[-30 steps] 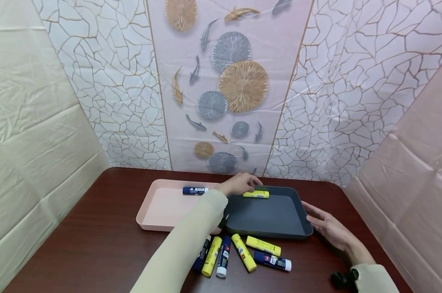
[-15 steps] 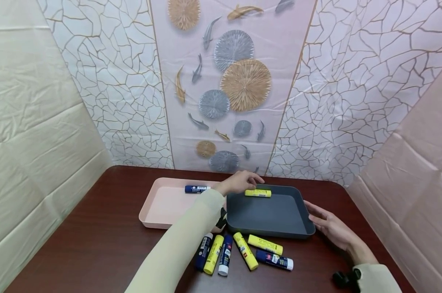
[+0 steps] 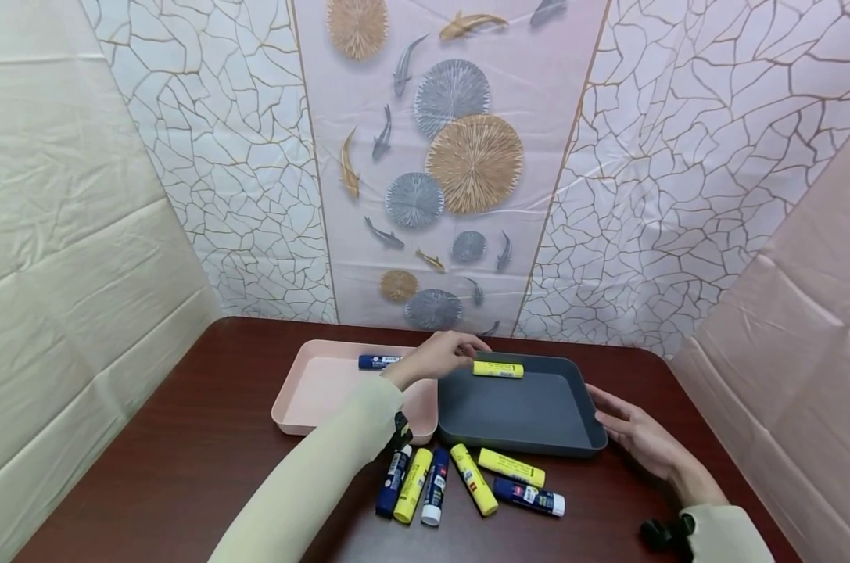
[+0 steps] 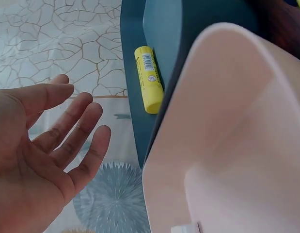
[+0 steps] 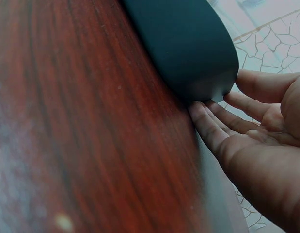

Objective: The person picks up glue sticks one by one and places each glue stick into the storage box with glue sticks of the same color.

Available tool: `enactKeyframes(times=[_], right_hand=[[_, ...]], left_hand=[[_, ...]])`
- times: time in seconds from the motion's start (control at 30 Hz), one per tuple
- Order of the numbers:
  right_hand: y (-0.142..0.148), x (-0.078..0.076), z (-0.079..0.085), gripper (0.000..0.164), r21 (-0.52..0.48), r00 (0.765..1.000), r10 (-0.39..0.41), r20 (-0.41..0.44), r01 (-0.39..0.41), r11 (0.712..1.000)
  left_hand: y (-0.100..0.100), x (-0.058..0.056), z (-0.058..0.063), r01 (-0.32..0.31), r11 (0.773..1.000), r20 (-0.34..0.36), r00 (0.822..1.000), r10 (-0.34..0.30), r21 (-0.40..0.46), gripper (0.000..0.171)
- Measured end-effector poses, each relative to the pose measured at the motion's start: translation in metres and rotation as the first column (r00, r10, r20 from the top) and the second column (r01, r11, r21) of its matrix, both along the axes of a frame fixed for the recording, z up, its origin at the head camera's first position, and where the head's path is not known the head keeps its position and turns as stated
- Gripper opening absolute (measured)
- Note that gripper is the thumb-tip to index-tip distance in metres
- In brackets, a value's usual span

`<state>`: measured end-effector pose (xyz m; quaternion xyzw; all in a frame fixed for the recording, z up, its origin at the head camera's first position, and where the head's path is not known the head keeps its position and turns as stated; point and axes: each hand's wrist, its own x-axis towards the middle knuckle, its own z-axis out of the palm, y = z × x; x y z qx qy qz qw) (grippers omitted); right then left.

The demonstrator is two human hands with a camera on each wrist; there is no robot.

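My left hand (image 3: 440,356), relaxed and holding nothing, hovers over the place where the pink tray (image 3: 288,391) and the dark grey tray (image 3: 523,446) meet. In the left wrist view its fingers (image 4: 89,121) are spread, apart from the yellow glue stick (image 4: 149,80) lying in the grey tray. A dark blue glue stick (image 3: 378,361) lies at the back of the pink tray, partly hidden by my left arm. Against the grey tray's right side rests my right hand (image 3: 639,438); in the right wrist view its loosely extended fingers (image 5: 208,124) touch the tray wall.
Several glue sticks lie in front of the trays on the brown table (image 3: 185,469), among them a yellow one (image 3: 414,485), a blue one with a white cap (image 3: 435,486) and a blue one at the right (image 3: 528,497). A patterned cloth (image 3: 256,195) hangs behind.
My left hand has drawn back to the left from the yellow glue stick in the grey tray, leaving it there. My right hand stays at the tray's side. The head view shifts slightly.
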<state>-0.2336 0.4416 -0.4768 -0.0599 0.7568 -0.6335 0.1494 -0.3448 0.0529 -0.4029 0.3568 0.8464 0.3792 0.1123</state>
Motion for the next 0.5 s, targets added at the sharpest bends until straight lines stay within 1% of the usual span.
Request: enactKeyframes(times=[0.23, 0.37, 0.47, 0.5], right_hand=[[0.0, 0.001, 0.002, 0.069, -0.004, 1.0, 0.02, -0.014, -0.02, 1.0], [-0.001, 0.002, 0.003, 0.069, -0.004, 1.0, 0.017, -0.011, -0.017, 1.0], [-0.001, 0.002, 0.003, 0.069, -0.002, 1.0, 0.013, -0.007, -0.013, 1.0], [0.0, 0.002, 0.003, 0.069, -0.002, 1.0, 0.016, -0.006, -0.016, 1.0]], left_hand=[[-0.028, 0.013, 0.004, 0.003, 0.999, 0.008, 1.0, -0.003, 0.032, 0.034], [-0.045, 0.021, 0.004, -0.01, 0.999, 0.029, 1.0, 0.009, 0.043, 0.034], [-0.057, 0.029, 0.002, -0.022, 0.999, 0.026, 0.999, 0.021, 0.043, 0.034], [-0.061, 0.032, 0.001, -0.026, 0.999, 0.016, 1.0, 0.025, 0.039, 0.034]])
